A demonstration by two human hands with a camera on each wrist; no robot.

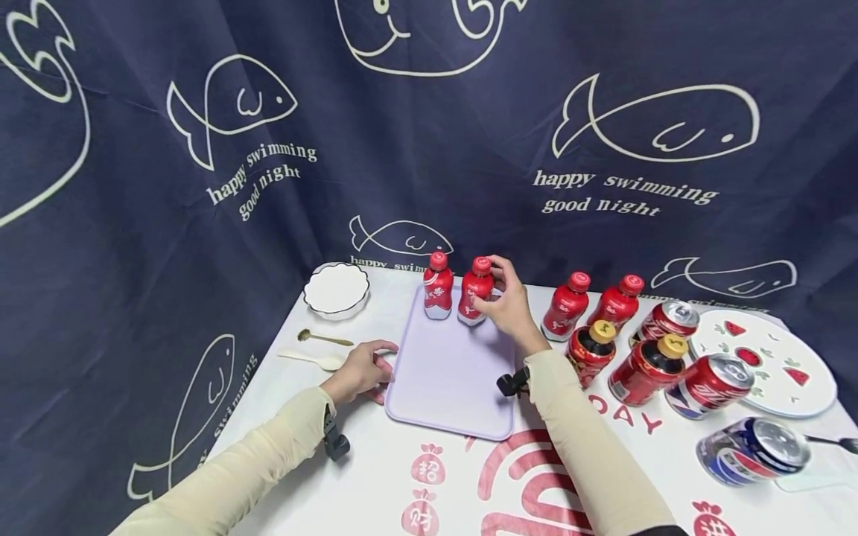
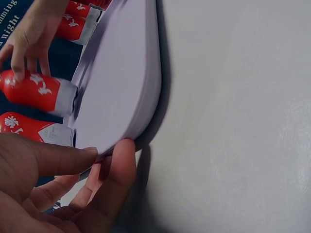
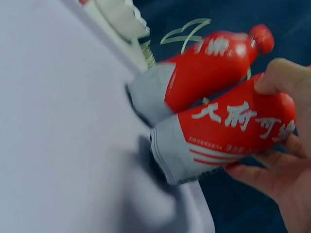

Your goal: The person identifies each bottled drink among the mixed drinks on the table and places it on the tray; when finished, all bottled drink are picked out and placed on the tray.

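My right hand grips a red and white plastic bottle by its upper body, thumb on one side and fingers on the other. In the right wrist view the base of that bottle is close over the tray's far end. Beside it a matching bottle stands upright at the tray's far left corner. The lilac rectangular tray lies flat on the white table. At its left edge, my left hand pinches the rim between thumb and fingers, as the left wrist view shows.
To the right stand two more red bottles, two dark-drink bottles with yellow caps, and several cans. Behind them lies a watermelon-patterned oval board. At left are a white bowl, a gold spoon and a pale spoon.
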